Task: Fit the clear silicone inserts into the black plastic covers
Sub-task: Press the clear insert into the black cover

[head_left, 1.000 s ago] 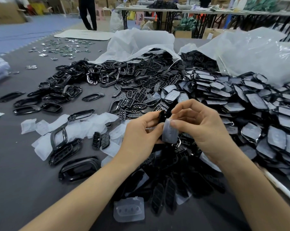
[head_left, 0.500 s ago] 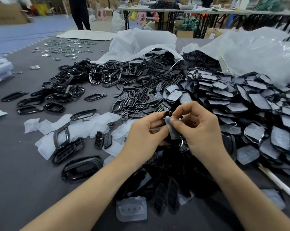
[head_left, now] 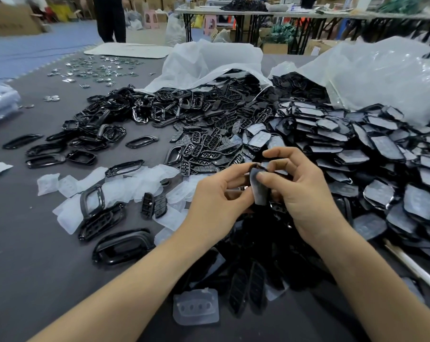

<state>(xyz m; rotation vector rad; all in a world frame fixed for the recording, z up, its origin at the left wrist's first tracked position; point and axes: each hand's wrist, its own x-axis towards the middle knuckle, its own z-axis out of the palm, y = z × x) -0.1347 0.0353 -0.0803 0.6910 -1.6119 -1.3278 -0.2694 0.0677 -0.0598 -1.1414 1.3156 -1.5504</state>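
Pinching one workpiece from both sides, the left hand [head_left: 216, 201] and the right hand [head_left: 305, 196] form a two-handed grip above the worktop [head_left: 23, 255]. The right hand's thumb presses on the clear silicone insert [head_left: 260, 193], which lies against the black plastic cover [head_left: 256, 166]. The left hand's fingers curl round the cover's near edge. How far the insert is seated cannot be told.

The insert looks soft, light and floppy: take hold at its margins and press it in progressively from one end. The cover looks stiff and glossy, so possibly slippery: hold it by the rim.

Loose inserts [head_left: 134, 186] lie on the worktop left of the grip, with a single insert [head_left: 196, 307] between the forearms. Unfitted covers [head_left: 209, 144] are heaped beyond the grip. Fitted covers [head_left: 357, 149] are stacked to its right, below the plastic bags [head_left: 216, 60].
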